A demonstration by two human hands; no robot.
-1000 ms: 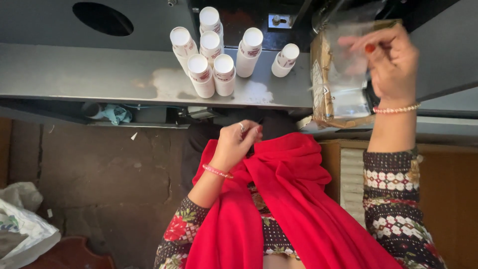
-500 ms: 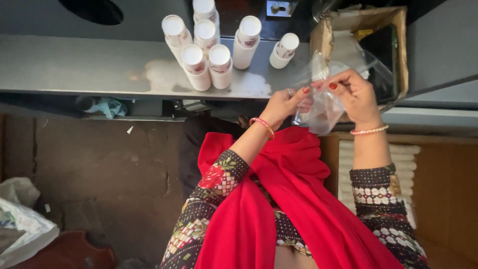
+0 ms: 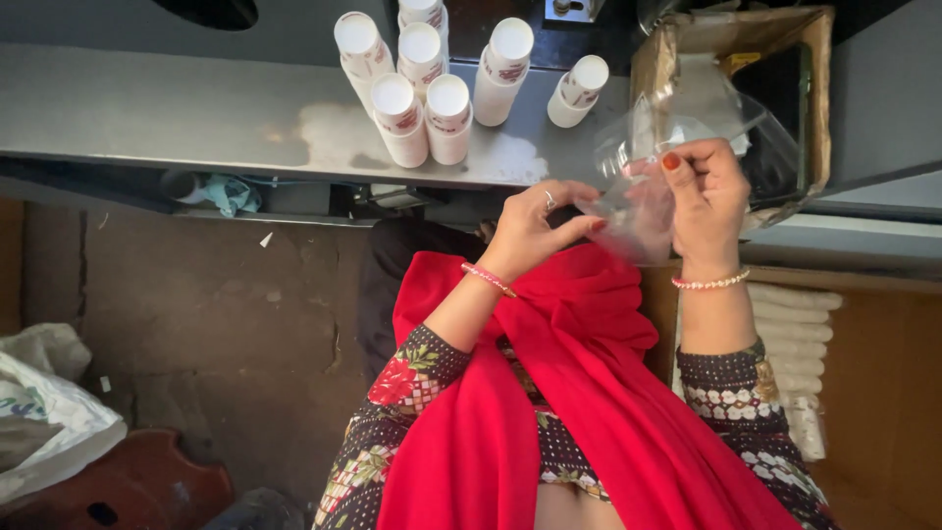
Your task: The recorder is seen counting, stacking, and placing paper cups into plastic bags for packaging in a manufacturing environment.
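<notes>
In the head view, six white tubes [image 3: 432, 83] were stood upright in a cluster on the grey shelf [image 3: 177, 118], left of an open cardboard box [image 3: 746, 59] lined with plastic. A clear plastic bag [image 3: 648, 172] was pinched between the left hand [image 3: 535, 226] and right hand [image 3: 706, 196], just near the box, above a red scarf [image 3: 579, 393]

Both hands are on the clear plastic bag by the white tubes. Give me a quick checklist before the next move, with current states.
1. Left hand pinching clear bag: ok.
2. Right hand gripping bag edge: ok.
3. Bag mouth opened: cannot tell.
4. White tubes standing grouped on grey shelf: ok.
5. Cardboard box behind bag, contents: cannot tell.
6. Red scarf clear of the hands: ok.
</notes>
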